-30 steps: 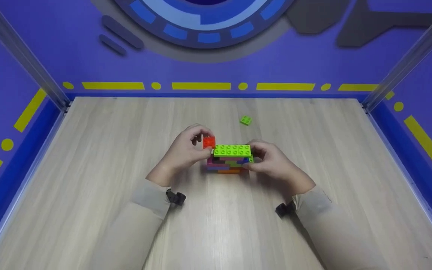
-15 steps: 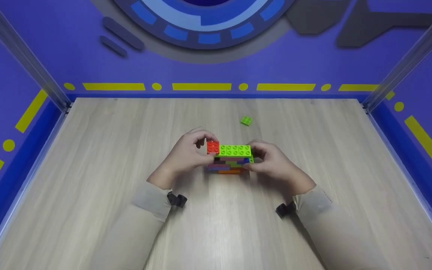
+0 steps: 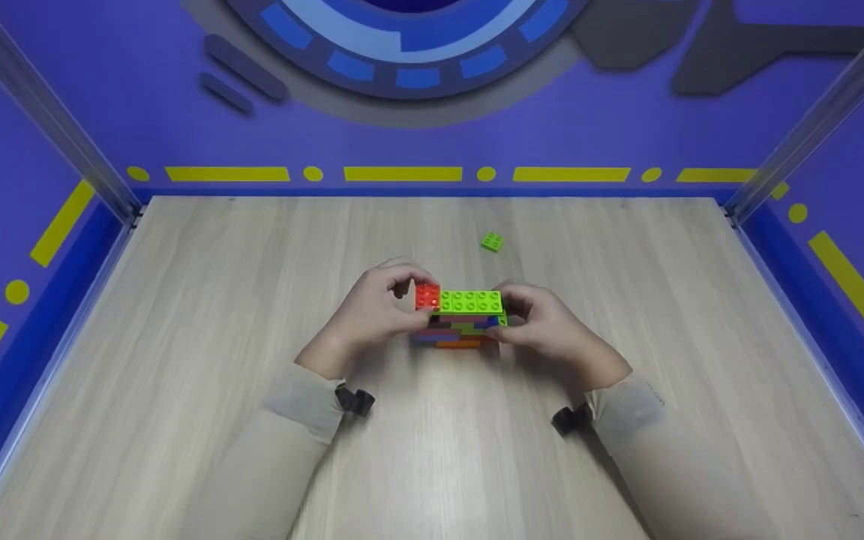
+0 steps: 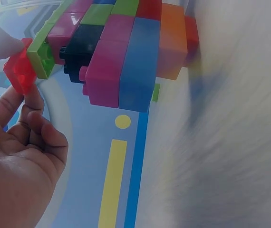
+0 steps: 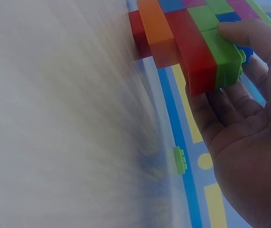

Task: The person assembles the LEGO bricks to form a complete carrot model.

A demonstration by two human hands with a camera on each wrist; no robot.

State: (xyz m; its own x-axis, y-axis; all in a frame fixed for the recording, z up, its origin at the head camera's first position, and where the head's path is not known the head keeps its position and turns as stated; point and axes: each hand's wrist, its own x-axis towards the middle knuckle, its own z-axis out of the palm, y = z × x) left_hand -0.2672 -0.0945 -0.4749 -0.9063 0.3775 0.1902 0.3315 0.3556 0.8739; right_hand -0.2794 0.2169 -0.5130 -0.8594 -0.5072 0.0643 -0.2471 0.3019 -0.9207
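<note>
A stack of toy building bricks in several colours stands at the middle of the table. Its top is a long lime-green brick. Over that brick's left end sits a red brick, pinched between the thumb and fingers of my left hand. The left wrist view shows this red brick against the end of the green one; whether it is fully pressed down I cannot tell. My right hand grips the stack's right end, its thumb on a green brick and its fingers reaching behind, partly hidden.
A small lime-green brick lies loose on the wooden table, beyond the stack. Blue-purple panels with yellow marks enclose the back and both sides.
My left hand has moved slightly right and toward me, bringing the red brick from beside the green brick's left end to over it. The right hand has stayed in place on the stack.
</note>
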